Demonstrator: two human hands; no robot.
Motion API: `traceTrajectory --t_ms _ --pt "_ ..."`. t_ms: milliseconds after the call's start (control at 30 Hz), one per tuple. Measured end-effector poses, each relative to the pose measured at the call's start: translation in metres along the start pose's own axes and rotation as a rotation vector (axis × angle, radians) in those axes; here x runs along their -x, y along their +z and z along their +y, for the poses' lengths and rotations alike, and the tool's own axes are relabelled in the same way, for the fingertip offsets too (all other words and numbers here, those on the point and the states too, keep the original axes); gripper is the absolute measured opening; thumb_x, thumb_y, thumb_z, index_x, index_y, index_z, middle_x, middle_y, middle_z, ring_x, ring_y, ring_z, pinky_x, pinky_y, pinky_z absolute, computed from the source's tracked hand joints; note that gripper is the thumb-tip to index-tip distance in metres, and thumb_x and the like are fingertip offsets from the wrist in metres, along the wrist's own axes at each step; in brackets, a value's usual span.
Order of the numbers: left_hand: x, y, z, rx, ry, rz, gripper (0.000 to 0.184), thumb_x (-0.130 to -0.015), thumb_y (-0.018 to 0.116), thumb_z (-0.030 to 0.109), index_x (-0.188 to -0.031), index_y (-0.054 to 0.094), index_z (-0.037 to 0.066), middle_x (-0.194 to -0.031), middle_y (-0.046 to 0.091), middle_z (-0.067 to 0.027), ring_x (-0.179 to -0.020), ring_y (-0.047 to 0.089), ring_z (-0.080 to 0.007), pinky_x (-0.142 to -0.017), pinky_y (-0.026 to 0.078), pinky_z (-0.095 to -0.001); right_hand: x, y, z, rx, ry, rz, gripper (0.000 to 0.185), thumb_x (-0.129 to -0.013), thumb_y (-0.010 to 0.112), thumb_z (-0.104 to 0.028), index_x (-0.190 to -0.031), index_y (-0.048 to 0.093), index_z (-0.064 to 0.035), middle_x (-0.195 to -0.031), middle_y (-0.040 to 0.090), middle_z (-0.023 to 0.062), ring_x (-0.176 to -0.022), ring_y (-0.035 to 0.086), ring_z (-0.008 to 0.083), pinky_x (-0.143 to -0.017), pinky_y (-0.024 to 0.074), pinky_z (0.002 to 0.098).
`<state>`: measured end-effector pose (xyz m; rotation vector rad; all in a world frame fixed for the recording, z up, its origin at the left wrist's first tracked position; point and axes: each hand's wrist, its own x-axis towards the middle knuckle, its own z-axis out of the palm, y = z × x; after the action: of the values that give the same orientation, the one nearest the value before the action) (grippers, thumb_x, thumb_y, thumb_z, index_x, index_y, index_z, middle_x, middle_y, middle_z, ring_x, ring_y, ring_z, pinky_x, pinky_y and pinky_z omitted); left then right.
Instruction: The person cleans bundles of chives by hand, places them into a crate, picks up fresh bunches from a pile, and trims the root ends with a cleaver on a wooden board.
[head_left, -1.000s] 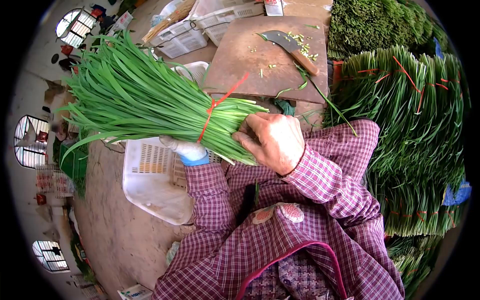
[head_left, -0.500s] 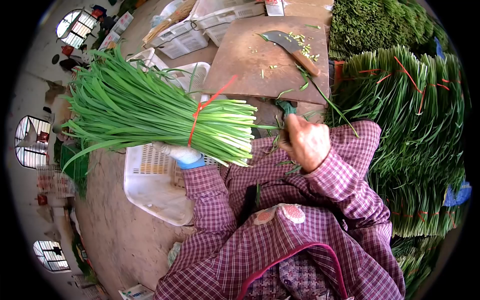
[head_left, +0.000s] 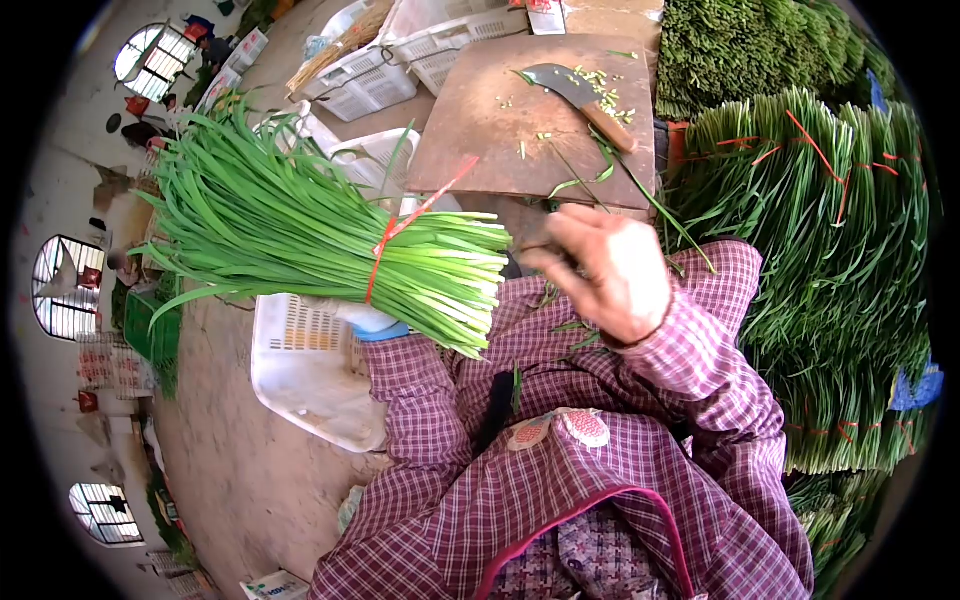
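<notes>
A large bunch of garlic chives [head_left: 300, 215], tied with a red band [head_left: 380, 250], lies sideways across my left hand [head_left: 368, 316]. That hand wears a white glove with a blue cuff and grips the bunch from below, its fingers hidden under the stalks. Just right of the pale cut ends is my bare right hand [head_left: 610, 275], its fingers somewhat blurred. Thumb and forefinger reach toward the ends with a gap between them, and I see nothing held. Beyond it, a curved knife [head_left: 580, 97] with a wooden handle rests on a board [head_left: 470, 130] with chopped bits and loose leaves.
Tied chive bundles [head_left: 820, 230] are stacked along the right side, with another green pile [head_left: 755, 55] behind them. A white plastic basket [head_left: 320, 410] sits below the bunch. More white crates [head_left: 365, 90] stand at the back left. Loose trimmings lie on my lap.
My right hand has loosened from a pinch on a chive stalk at the cut ends. A thin stalk now shows near the board's front edge. The bunch has tilted, its cut ends lower.
</notes>
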<state>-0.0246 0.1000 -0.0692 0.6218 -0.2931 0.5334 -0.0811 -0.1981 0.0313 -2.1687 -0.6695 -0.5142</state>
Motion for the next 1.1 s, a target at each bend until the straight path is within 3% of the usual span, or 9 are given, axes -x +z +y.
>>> traceTrajectory --t_ms 200,267,400,500,600,633,933,967,1100 --pt "0.002 0.009 -0.006 -0.038 -0.013 0.052 0.092 -0.080 0.049 0.074 -0.146 0.029 0.014 -0.147 0.035 -0.0095 -0.130 0.038 -0.0309 -0.110 0.033 -0.0501 -0.014 0.024 -0.010 -0.057 0.068 -0.050 0.020 -0.082 0.066 -0.024 -0.083 0.065 -0.0042 -0.079 0.063 0.0102 -0.069 0.063 0.0310 -0.060 0.0491 0.0396" --pt "-0.004 -0.010 -0.013 0.413 -0.148 -0.361 0.095 -0.077 0.055 0.073 -0.146 0.030 0.013 -0.146 0.037 -0.0091 -0.130 0.038 -0.0311 -0.109 0.034 -0.0497 -0.016 0.029 -0.007 -0.127 0.096 -0.036 0.019 -0.081 0.067 -0.023 -0.083 0.066 -0.0042 -0.076 0.062 0.0105 -0.068 0.063 0.0314 -0.061 0.0491 0.0399" --pt "0.001 0.019 -0.009 0.138 -0.145 -0.250 0.093 -0.075 0.063 0.068 -0.144 0.034 0.013 -0.144 0.039 -0.0089 -0.129 0.039 -0.0310 -0.109 0.036 -0.0489 -0.015 0.036 -0.004 -0.053 0.024 -0.009 0.016 -0.080 0.066 -0.020 -0.080 0.062 -0.0041 -0.075 0.062 0.0087 -0.066 0.063 0.0295 -0.058 0.0494 0.0385" --pt "0.002 0.016 -0.009 0.152 -0.153 -0.098 0.086 -0.072 0.074 0.052 -0.140 0.040 0.011 -0.138 0.044 -0.0101 -0.125 0.043 -0.0308 -0.106 0.040 -0.0484 -0.012 0.043 -0.006 0.212 -0.010 0.046 0.017 -0.079 0.066 -0.017 -0.081 0.052 -0.0063 -0.073 0.056 0.0079 -0.060 0.060 0.0280 -0.049 0.0459 0.0387" --pt "-0.002 0.012 -0.007 0.339 -0.210 -0.210 0.086 -0.071 0.075 0.050 -0.138 0.041 0.009 -0.136 0.046 -0.0110 -0.122 0.047 -0.0307 -0.102 0.044 -0.0483 -0.007 0.046 -0.007 0.296 0.007 0.025 0.018 -0.078 0.066 -0.016 -0.081 0.050 -0.0067 -0.071 0.054 0.0075 -0.059 0.059 0.0272 -0.048 0.0456 0.0393" --pt "0.001 0.018 -0.006 0.129 -0.153 -0.030 0.086 -0.070 0.075 0.050 -0.138 0.042 0.008 -0.135 0.047 -0.0115 -0.120 0.048 -0.0302 -0.100 0.046 -0.0479 -0.005 0.046 -0.006 0.300 -0.002 0.022 0.019 -0.077 0.066 -0.014 -0.081 0.049 -0.0067 -0.071 0.053 0.0075 -0.058 0.059 0.0268 -0.047 0.0455 0.0388" --pt "0.005 0.044 -0.008 -0.182 0.001 -0.005 0.093 -0.075 0.061 0.069 -0.141 0.035 0.009 -0.140 0.041 -0.0111 -0.124 0.043 -0.0322 -0.104 0.041 -0.0495 0.027 0.025 0.022 0.327 0.046 -0.029 0.022 -0.075 0.069 -0.013 -0.080 0.048 -0.0060 -0.070 0.055 0.0089 -0.053 0.058 0.0243 -0.046 0.0470 0.0367" --pt "0.001 0.018 -0.003 -0.041 -0.054 -0.034 0.089 -0.079 0.059 0.067 -0.143 0.033 0.010 -0.143 0.038 -0.0121 -0.127 0.041 -0.0289 -0.106 0.039 -0.0470 0.040 0.023 0.046 0.340 0.004 -0.020 0.019 -0.080 0.065 -0.014 -0.081 0.048 -0.0051 -0.067 0.055 0.0081 -0.046 0.054 0.0193 -0.040 0.0459 0.0356" --pt "-0.022 -0.097 0.027 0.412 -0.162 -0.221 0.068 -0.092 0.051 0.053 -0.143 0.035 0.011 -0.145 0.039 -0.0073 -0.129 0.040 -0.0220 -0.110 0.035 -0.0404 0.084 -0.019 0.107 0.615 0.193 0.005 0.014 -0.079 0.065 -0.014 -0.079 0.053 -0.0057 -0.067 0.056 0.0078 -0.051 0.058 0.0236 -0.046 0.0479 0.0366"
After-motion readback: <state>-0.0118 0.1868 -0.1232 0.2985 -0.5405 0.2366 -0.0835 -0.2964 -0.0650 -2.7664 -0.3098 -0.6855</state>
